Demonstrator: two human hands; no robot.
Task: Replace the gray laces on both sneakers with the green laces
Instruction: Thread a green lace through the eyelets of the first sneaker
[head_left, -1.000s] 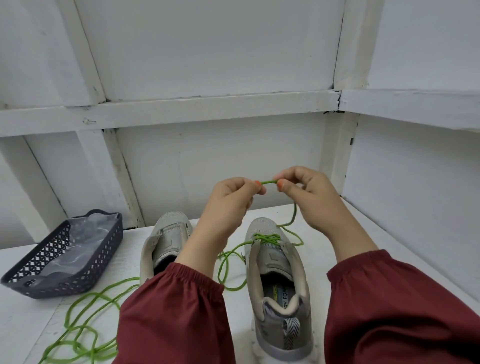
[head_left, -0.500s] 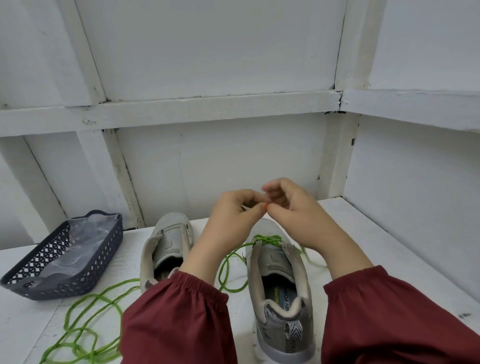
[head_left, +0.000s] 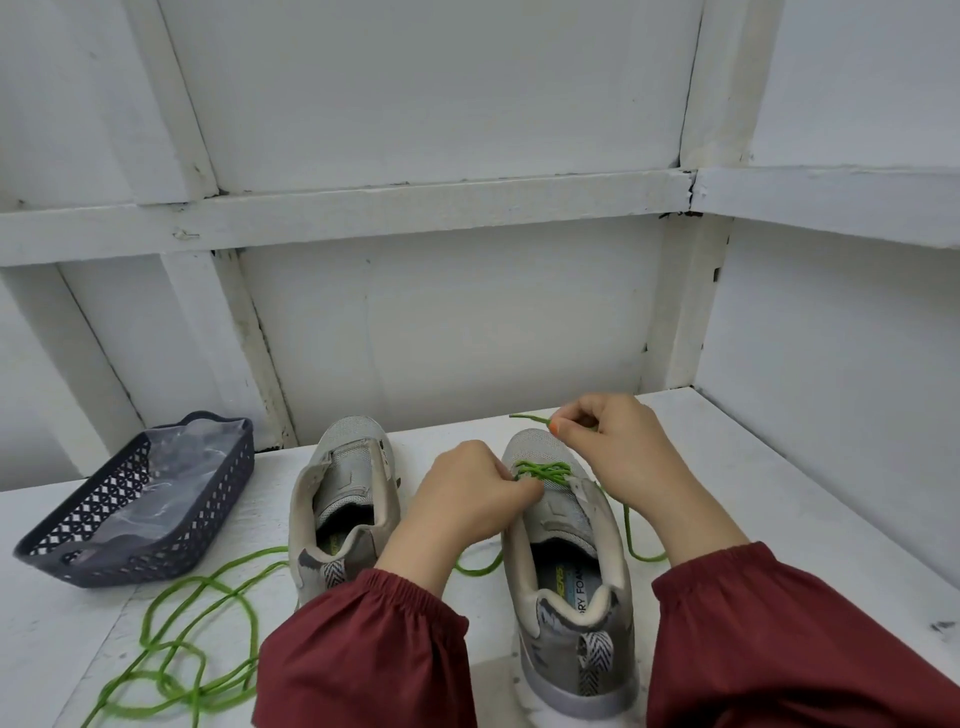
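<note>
Head view. A: Position of the laced sneaker (head_left: 566, 571)?
B: Near the front edge of the table (head_left: 779, 519), right of centre, toe toward the back wall. The green lace (head_left: 543, 470) crosses only the eyelets nearest the toe.
A: Left hand (head_left: 462, 499)?
B: Fingers curled, tips closed on the green lace at the sneaker's left eyelet row.
A: Right hand (head_left: 608, 447)?
B: Held over the toe, thumb and forefinger pinched on the lace near its end. A short tip pokes out to the left. From that hand the lace drops along the sneaker's right side onto the table.
A: Second shoe?
B: The unlaced sneaker (head_left: 343, 509) stands just beside the laced one, on its left, parallel, toe to the back wall.
A: Other items?
B: Loose green loops (head_left: 176, 649) lie at the front-left corner; cannot tell whether they join the threaded lace. A dark basket (head_left: 135, 525) sits at the left edge, with clear plastic inside. Maroon sleeves (head_left: 363, 649) cover both forearms.
</note>
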